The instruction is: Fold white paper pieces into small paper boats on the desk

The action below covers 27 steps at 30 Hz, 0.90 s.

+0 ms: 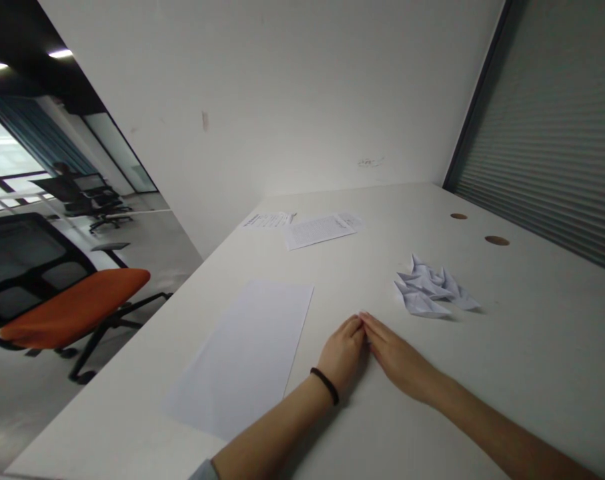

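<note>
My left hand (pixel 343 350), with a dark band (pixel 325 386) round its wrist, meets my right hand (pixel 399 363) at the fingertips over the white table. The fingers of both are pressed together, and whatever may lie between or under them is hidden. Beyond my right hand sits a small pile of folded white paper pieces (pixel 429 290), pointed at their tips and apart from the hand. A large blank white sheet (pixel 247 353) lies flat to the left of my hands, partly behind my left forearm.
Printed papers (pixel 319 231) lie toward the far end of the white table (pixel 532 347), by the wall. Two round holes (pixel 497 241) pierce the tabletop near the blinds at right. An orange-seated office chair (pixel 82 307) stands beyond the left edge. A person (pixel 62 170) shows far behind.
</note>
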{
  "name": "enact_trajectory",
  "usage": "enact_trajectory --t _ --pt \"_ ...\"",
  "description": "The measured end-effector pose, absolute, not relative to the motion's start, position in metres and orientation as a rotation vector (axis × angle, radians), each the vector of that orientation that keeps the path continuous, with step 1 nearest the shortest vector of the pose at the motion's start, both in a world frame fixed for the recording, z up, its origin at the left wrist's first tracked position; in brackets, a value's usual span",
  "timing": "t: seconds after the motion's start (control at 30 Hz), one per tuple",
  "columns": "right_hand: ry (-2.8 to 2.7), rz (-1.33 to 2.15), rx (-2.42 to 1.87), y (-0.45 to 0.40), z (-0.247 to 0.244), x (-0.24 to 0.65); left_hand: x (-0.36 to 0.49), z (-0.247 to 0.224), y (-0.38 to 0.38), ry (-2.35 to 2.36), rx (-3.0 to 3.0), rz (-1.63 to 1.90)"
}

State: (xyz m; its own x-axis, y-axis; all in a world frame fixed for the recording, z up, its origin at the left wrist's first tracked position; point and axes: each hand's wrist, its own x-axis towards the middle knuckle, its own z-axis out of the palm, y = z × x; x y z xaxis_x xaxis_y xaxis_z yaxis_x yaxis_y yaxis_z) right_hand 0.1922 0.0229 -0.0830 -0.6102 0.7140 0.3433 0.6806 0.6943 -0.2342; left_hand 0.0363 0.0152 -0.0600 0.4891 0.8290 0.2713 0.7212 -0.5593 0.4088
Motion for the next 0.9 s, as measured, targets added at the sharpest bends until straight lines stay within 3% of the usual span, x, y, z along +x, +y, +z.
enact_trajectory --t 0.27,0.63,0.9 --pt "-2.621 0.178 -1.081 0.013 -0.078 0.206 0.013 -0.055 -0.004 1.342 2.623 0.28" --pt "-2.503 -0.017 -1.34 0.018 -0.068 0.205 0.009 -0.046 -0.005 1.467 2.535 0.238" --pt "-2.615 -0.108 -1.28 0.031 -0.041 0.178 -0.007 -0.05 0.02 1.364 2.295 0.712"
